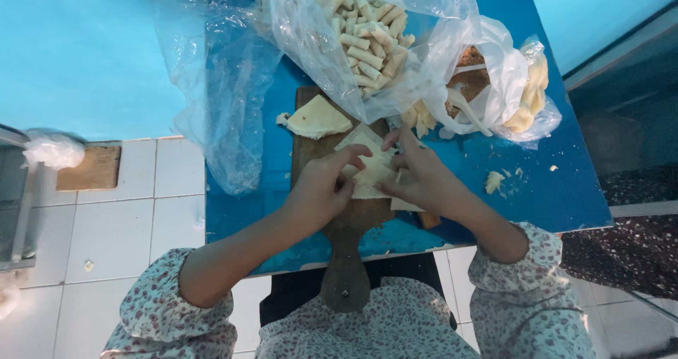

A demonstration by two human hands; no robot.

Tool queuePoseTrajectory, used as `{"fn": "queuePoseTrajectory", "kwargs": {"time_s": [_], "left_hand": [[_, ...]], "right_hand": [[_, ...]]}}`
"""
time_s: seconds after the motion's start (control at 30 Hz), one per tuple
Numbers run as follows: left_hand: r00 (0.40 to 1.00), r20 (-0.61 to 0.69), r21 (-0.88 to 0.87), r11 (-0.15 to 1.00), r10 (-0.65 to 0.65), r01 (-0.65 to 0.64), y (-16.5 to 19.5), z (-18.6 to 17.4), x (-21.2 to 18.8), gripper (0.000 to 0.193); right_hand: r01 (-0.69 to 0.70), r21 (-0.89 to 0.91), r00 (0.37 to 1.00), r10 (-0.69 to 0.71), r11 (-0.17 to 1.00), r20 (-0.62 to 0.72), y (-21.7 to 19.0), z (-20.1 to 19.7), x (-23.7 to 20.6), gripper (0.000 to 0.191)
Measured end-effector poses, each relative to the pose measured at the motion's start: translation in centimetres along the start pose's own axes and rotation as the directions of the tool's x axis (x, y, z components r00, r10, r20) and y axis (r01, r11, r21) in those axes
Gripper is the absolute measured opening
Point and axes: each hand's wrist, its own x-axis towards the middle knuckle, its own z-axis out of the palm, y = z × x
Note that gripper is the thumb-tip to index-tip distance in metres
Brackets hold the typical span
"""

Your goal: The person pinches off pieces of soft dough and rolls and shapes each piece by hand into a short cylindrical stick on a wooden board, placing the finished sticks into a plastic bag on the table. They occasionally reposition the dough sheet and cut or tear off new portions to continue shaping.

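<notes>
A pale square pastry sheet (370, 163) lies on a wooden cutting board (345, 232) on a blue table (537, 189). My left hand (321, 189) presses its left corner, fingers curled over the dough. My right hand (420, 175) grips the sheet's right side and folds it inward. Both hands work the same sheet. A second folded sheet of dough (316, 118) rests at the board's far end.
A clear plastic bag (367, 34) full of rolled pastry sticks sits at the table's back. To its right stands a white bag (494, 84) with filling and a spoon. An empty clear bag (226, 98) hangs over the left edge. Dough scraps (494, 182) lie to the right. White floor tiles (127, 211) are below.
</notes>
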Motion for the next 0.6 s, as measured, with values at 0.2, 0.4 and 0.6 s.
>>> {"fn": "queuePoseTrajectory", "kwargs": {"time_s": [0.2,0.4,0.6], "left_hand": [[0.999,-0.017,0.140,0.989,0.049,-0.046,0.3,0.0,-0.2,0.052],[0.995,-0.036,0.196,0.977,0.090,-0.081,0.6,-0.2,-0.5,0.052],[1.000,-0.017,0.351,0.936,0.014,-0.007,1.0,-0.2,-0.7,0.046]], "right_hand": [[0.013,0.039,1.000,-0.012,0.999,-0.015,-0.2,0.5,0.1,0.065],[0.174,0.025,0.981,-0.171,0.984,-0.086,0.1,1.0,-0.1,0.058],[0.049,-0.055,0.998,-0.051,0.997,-0.025,0.5,-0.2,-0.2,0.058]]}}
